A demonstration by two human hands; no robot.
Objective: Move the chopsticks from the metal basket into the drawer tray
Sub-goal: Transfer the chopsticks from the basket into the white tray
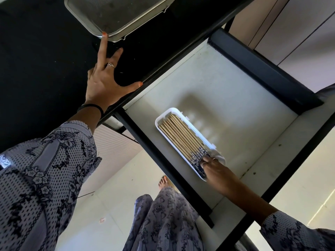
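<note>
In the open drawer (235,91), the chopsticks (183,134) lie in the white tray (159,124); right hand (213,165) presses them, fingers apparently bent. Level the patterned ends gently. Left hand (103,84), fingers spread, touches the metal basket (116,15) on the tabletop (36,51).

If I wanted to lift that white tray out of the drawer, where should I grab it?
Probably by the long rims, near the middle. The tray is narrow and lies flat in the drawer, so one hand from above could span it, thumb on one long rim and fingers on the other. The chopsticks run lengthwise inside, so keep it level. The near end is already under the right hand.
</note>
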